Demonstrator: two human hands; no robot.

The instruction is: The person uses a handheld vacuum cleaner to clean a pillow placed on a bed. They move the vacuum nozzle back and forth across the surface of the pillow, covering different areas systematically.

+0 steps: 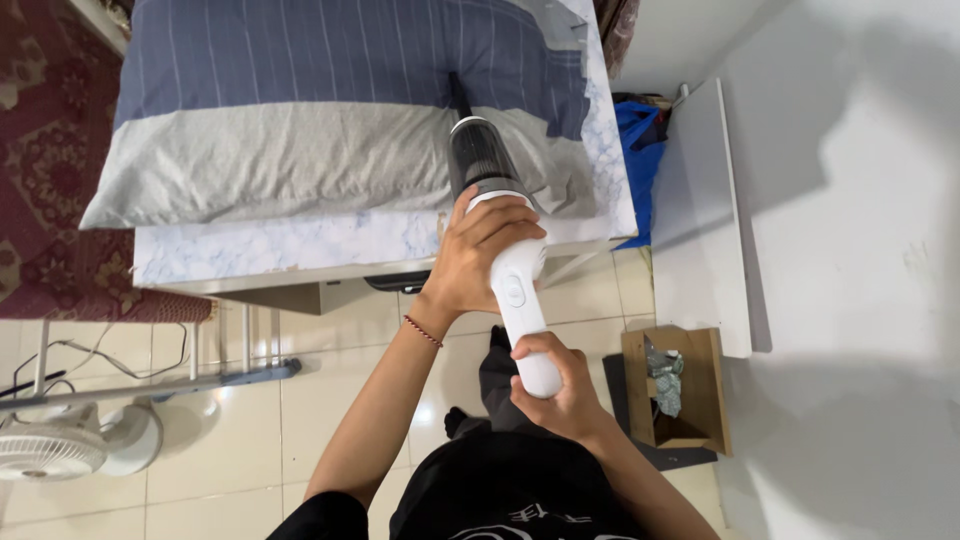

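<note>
A white handheld vacuum cleaner with a dark clear dust cup points away from me onto a pillow in a blue-striped and grey cover. Its nozzle tip rests on the pillow's blue part. My left hand wraps around the vacuum's body just behind the dust cup; a thin red bracelet circles that wrist. My right hand grips the end of the white handle, nearer to me. The pillow lies on a marble-patterned tabletop.
A white fan and a metal rack leg stand on the tiled floor at the lower left. A wooden box with crumpled paper sits by the white wall on the right, beside a white board and a blue bag. A red patterned rug lies at left.
</note>
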